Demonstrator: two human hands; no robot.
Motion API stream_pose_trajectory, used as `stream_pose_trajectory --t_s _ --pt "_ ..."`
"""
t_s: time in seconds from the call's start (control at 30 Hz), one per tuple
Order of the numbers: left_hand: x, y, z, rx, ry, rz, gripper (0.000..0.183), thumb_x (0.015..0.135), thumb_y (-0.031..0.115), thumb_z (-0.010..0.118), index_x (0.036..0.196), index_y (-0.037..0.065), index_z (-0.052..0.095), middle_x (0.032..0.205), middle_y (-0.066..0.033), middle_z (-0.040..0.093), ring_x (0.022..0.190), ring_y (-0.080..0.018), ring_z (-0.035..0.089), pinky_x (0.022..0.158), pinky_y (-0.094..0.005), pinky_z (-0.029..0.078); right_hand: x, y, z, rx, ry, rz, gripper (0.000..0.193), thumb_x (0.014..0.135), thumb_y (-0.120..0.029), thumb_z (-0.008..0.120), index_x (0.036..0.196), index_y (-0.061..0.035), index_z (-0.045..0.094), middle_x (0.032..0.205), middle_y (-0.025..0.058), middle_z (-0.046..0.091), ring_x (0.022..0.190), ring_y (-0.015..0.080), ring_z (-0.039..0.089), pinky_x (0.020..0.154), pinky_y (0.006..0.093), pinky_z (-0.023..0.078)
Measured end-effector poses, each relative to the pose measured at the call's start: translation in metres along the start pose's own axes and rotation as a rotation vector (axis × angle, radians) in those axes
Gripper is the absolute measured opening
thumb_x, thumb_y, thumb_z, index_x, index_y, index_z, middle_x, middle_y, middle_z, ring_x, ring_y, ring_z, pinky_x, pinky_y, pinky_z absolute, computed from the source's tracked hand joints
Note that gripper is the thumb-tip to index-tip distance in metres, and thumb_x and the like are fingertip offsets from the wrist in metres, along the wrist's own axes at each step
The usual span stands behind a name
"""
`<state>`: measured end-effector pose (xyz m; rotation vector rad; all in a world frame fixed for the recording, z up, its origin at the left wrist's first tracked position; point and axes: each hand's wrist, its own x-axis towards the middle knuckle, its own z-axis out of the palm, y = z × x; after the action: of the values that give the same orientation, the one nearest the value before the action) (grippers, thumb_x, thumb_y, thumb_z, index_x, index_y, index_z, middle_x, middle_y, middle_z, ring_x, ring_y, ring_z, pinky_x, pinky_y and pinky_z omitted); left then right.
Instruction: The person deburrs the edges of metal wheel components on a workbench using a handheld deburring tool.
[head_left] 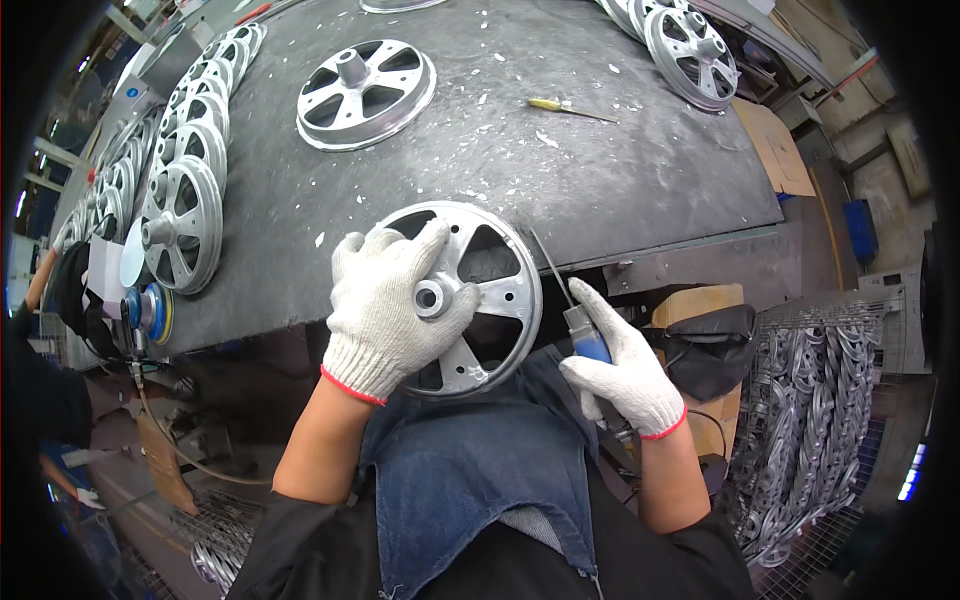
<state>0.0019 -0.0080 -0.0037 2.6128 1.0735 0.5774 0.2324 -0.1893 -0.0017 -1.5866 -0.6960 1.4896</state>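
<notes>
We hold a wheel (497,296) beneath our half-open, palm-down left hand (388,298); just beside it, our right hand (628,368) curls round a tool (588,343).

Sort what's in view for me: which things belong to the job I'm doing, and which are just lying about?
In the job:
Spoked wheel, in the left hand
Blue-handled tool, in the right hand
Loose wheel on the bench, probably: similar kind

Seemingly just lying about:
Yellow-handled tool, on the bench
Cardboard sheet, by the bench's right edge
Black bag-like item, beyond the right hand
</notes>
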Motion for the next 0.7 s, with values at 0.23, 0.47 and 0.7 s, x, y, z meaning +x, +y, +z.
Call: stream_pose_trajectory --t_s 0.23,0.47,0.7 --pt "0.007 0.007 -0.005 0.018 -0.053 -0.103 0.064 0.081 0.041 0.091 0.132 0.005 0.077 0.105 -0.0142 0.079 0.107 -0.0352 0.072 0.106 -0.0513 0.047 -0.006 0.008 0.005 -0.269 0.038 -0.045 0.076 0.102 -0.014 0.068 0.174 -0.014 0.044 0.103 0.0145 0.078 0.075 0.0215 0.077 0.07 0.0335 0.061" --pt "0.008 0.002 -0.002 0.029 -0.033 -0.042 0.065 0.08 0.041 0.092 0.132 0.005 0.077 0.103 -0.0137 0.079 0.103 -0.0345 0.072 0.102 -0.0507 0.049 -0.004 0.008 0.011 -0.565 0.117 -0.273 0.07 0.105 -0.02 0.069 0.171 -0.0143 0.047 0.14 0.029 0.074 0.126 0.0449 0.074 0.107 0.046 0.058" --pt "0.006 0.001 -0.002 0.026 -0.026 -0.043 0.065 0.079 0.041 0.092 0.131 0.006 0.078 0.101 -0.0141 0.078 0.102 -0.0349 0.072 0.1 -0.0503 0.049 0.0 -0.003 0.004 -0.54 0.054 -0.186 0.069 0.105 -0.02 0.069 0.17 -0.011 0.047 0.143 0.0293 0.073 0.129 0.045 0.073 0.111 0.0443 0.057"
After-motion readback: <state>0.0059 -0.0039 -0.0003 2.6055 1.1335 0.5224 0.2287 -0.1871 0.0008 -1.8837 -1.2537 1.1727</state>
